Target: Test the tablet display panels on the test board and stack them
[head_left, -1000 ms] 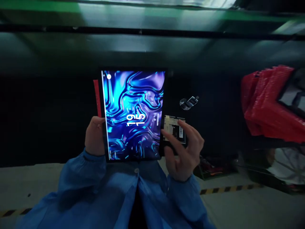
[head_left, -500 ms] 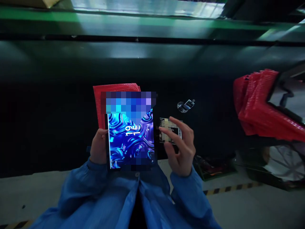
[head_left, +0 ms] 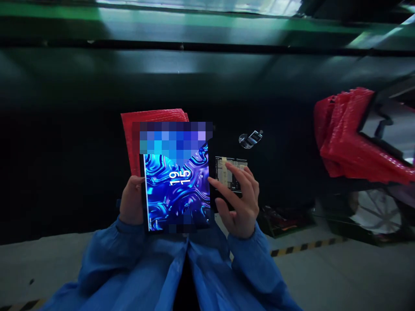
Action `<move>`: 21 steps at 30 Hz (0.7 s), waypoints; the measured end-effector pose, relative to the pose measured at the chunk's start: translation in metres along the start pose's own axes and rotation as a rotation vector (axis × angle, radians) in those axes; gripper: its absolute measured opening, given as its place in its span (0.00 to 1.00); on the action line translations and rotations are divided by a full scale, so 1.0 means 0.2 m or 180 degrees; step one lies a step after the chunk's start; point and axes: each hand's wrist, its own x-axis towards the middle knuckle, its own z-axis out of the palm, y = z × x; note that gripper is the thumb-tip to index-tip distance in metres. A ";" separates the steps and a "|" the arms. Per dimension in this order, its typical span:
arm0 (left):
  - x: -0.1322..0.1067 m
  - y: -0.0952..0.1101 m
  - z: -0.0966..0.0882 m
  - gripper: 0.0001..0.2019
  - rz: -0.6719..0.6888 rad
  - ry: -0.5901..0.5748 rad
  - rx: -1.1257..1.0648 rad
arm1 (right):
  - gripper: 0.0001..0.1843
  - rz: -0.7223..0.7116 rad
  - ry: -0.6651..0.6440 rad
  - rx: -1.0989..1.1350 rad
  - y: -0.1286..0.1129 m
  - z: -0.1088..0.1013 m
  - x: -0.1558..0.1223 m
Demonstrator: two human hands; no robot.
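A tablet (head_left: 177, 194) with a lit blue and purple screen is gripped along its left edge by my left hand (head_left: 132, 199). The thumb lies over the edge and the other fingers are hidden beneath. Digits on the screen read 19 and 15, turned sideways; its upper part is blurred out. My right hand (head_left: 238, 198) holds nothing, its fingers spread, with the index fingertip at the tablet's right edge; touch cannot be made out. Partly under that hand lies a flat circuit-like part (head_left: 222, 172) with pale tape across it. Red bubble-wrap pouches (head_left: 152, 115) show behind the tablet.
A small shiny metal and clear item (head_left: 251, 139) lies on the dark table (head_left: 279, 108). To the right are a stack of red bubble-wrap pouches (head_left: 340, 129) and a dark-framed panel (head_left: 389, 116). Bins (head_left: 288, 220) stand below the table edge by striped floor tape (head_left: 308, 246).
My right hand has moved left, bringing its index fingertip to the tablet's right edge. More of the circuit-like part shows. My left hand keeps its grip, and the view has shifted slightly.
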 end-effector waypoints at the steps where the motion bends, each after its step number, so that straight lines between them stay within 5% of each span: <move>1: 0.00 0.00 0.00 0.09 0.0039 -0.0011 -0.0004 | 0.17 0.0036 -0.0005 -0.0088 0.00 0.00 0.00; 6: 0.00 -0.02 0.00 0.13 0.0144 -0.0054 0.0000 | 0.16 -0.0290 -0.0589 0.0263 -0.03 0.02 -0.02; 11: 0.00 -0.02 0.01 0.09 0.0119 0.0030 0.0015 | 0.22 0.0094 -0.0443 -0.0047 -0.10 0.06 -0.04; 16: -0.01 -0.02 0.07 0.11 0.0197 0.0326 0.0087 | 0.17 -0.0503 -0.0861 0.0574 -0.19 0.10 -0.05; 21: -0.02 -0.02 0.08 0.11 0.0284 0.0297 0.0036 | 0.44 0.0500 -0.0693 -0.0022 -0.23 0.15 -0.03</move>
